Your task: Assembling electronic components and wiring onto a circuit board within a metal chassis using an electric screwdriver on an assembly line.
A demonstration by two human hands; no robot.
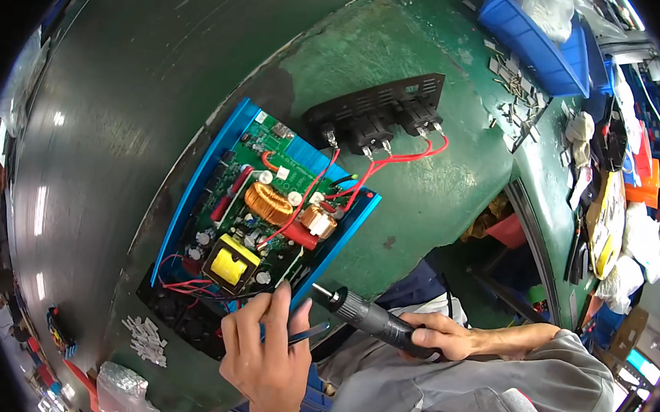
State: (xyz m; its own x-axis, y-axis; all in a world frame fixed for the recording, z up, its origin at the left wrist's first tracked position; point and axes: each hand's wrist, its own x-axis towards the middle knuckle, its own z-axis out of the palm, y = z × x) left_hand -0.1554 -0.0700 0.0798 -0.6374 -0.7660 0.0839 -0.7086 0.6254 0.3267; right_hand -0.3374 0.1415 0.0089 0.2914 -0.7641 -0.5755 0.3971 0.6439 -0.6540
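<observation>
In my right hand is a black electric screwdriver, its fingers wrapped round the grip. The screwdriver's metal tip points left at the near right corner of a blue metal case. Inside the open case lies a green circuit board with copper coils and a yellow transformer. My left hand is at the case's near edge, its fingers closed on slim dark tweezers. Red wires run from the board to a black socket panel lying beyond the case.
A second black panel is at the case's near left end. White small parts lie left of it, above a clear plastic bag. Metal pieces are scattered near a blue bin. The green table has a cut-out edge at right.
</observation>
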